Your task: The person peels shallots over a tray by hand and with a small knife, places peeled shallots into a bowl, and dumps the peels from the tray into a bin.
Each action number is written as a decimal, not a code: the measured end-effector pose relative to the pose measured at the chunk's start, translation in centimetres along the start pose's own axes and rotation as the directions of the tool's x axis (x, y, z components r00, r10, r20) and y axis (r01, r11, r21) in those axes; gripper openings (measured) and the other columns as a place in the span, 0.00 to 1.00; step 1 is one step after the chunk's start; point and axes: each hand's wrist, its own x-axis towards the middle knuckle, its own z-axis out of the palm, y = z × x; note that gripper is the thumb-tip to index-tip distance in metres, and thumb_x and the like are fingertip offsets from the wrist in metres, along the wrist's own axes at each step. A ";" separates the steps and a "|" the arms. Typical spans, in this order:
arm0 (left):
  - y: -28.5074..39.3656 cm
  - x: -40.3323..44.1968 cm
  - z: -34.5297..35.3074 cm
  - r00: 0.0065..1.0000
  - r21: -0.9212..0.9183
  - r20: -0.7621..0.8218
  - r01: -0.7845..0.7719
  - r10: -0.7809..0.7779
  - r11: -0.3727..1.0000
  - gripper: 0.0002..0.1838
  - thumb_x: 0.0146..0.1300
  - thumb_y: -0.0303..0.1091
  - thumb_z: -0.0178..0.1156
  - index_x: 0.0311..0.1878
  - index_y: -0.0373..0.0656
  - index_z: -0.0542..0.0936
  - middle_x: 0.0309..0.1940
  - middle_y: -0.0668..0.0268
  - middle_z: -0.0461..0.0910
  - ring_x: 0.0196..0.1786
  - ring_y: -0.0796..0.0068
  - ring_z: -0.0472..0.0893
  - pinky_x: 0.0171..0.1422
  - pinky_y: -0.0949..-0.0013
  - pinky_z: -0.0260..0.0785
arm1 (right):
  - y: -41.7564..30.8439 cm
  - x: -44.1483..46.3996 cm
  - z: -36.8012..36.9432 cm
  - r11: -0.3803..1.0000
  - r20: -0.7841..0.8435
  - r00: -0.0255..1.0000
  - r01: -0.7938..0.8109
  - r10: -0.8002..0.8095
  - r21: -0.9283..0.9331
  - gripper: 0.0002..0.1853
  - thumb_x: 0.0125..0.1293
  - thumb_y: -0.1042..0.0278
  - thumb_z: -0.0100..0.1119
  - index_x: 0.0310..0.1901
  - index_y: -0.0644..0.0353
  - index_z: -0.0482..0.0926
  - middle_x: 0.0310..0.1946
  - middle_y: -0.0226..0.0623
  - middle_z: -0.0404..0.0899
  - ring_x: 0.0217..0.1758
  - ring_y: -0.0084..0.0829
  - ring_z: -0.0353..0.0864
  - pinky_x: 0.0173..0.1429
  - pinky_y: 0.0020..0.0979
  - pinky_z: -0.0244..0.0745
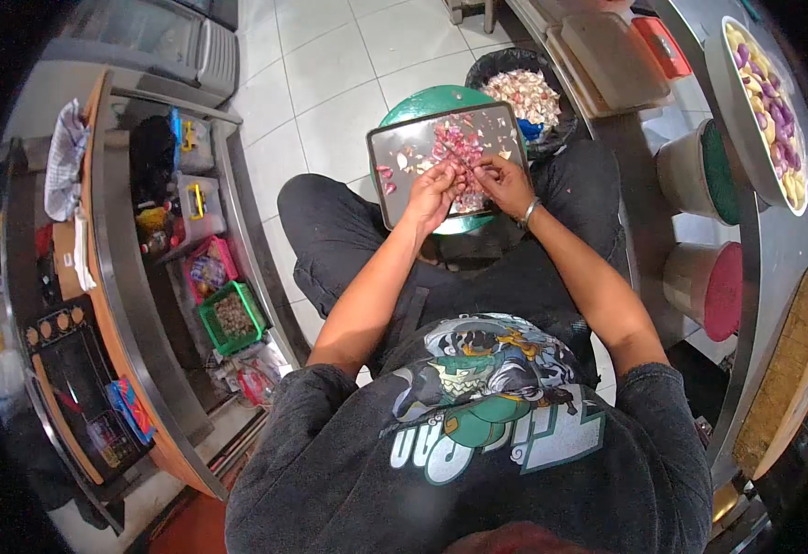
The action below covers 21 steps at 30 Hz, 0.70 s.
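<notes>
My left hand [434, 196] and my right hand [506, 189] meet over a dark-rimmed tray [404, 138], fingers pinched close together. Whatever small thing they hold between the fingertips is too small and covered to make out. Red-purple shallot skins [458, 138] lie heaped just beyond my fingers, with pale flakes scattered around them. A few reddish pieces [385, 180] rest near the tray's left edge. Under the tray is a round green stool top [432, 98], between my knees. A bracelet circles my right wrist.
Beyond the tray, a black-lined bin [561, 97] holds pale peelings [522, 92]. A white dish [738, 111] of peeled garlic and shallots stands on the right counter, above lidded buckets [686, 171]. Shelves with a green basket [254, 319] line the left.
</notes>
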 end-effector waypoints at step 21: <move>0.3 -0.3 0.4 0.960 0.487 -0.029 -0.231 0.280 0.842 0.06 0.65 0.24 0.61 0.44 0.35 0.81 0.38 0.65 0.83 0.39 0.77 0.82 0.47 0.74 0.75 | -0.1 -0.2 0.1 1.000 0.091 0.996 -0.014 0.015 -0.012 0.09 0.70 0.68 0.58 0.46 0.64 0.74 0.36 0.31 0.79 0.38 0.19 0.80 0.41 0.23 0.76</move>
